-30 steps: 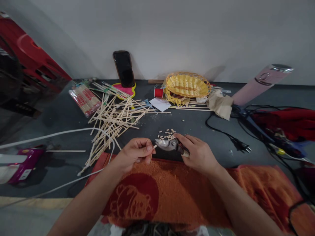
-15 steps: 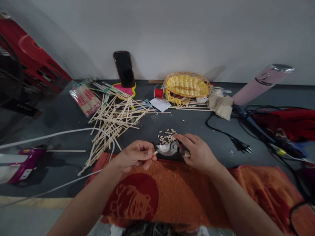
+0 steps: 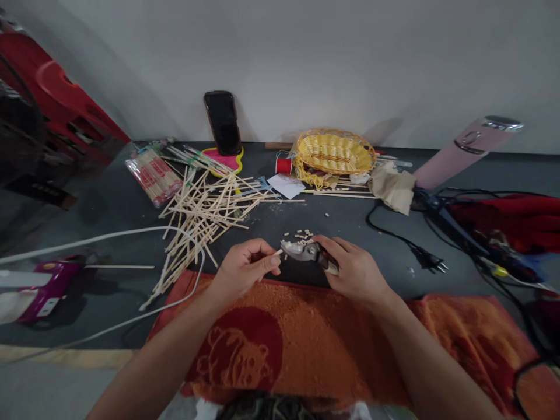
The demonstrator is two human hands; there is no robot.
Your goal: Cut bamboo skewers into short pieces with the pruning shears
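Observation:
Between the thumb and fingers of my left hand [image 3: 248, 263] is a thin wooden stick [image 3: 279, 252], its short end poking out to the right. My right hand [image 3: 355, 269] is wrapped round the handles of pruning shears [image 3: 301, 251], whose blades point left and meet the stick's tip. Whether the blades are fully closed is too small to tell. Just behind and under the shears lie several short cut pieces of stick [image 3: 301, 234]. A loose pile of long wooden sticks [image 3: 205, 210] spreads beyond my left hand.
An orange towel [image 3: 324, 338] covers the front edge. Along the wall stand a phone [image 3: 223, 122], a red thread spool [image 3: 284, 165], a yellow basket [image 3: 335, 153] and a pink bottle [image 3: 468, 151]. A white cable [image 3: 109, 236] crosses at left; a black plug [image 3: 431, 259] lies right.
My left hand has turned and risen slightly, bringing the stick to the blade tips. The shears have tilted and moved up a little, covering more of the cut pieces.

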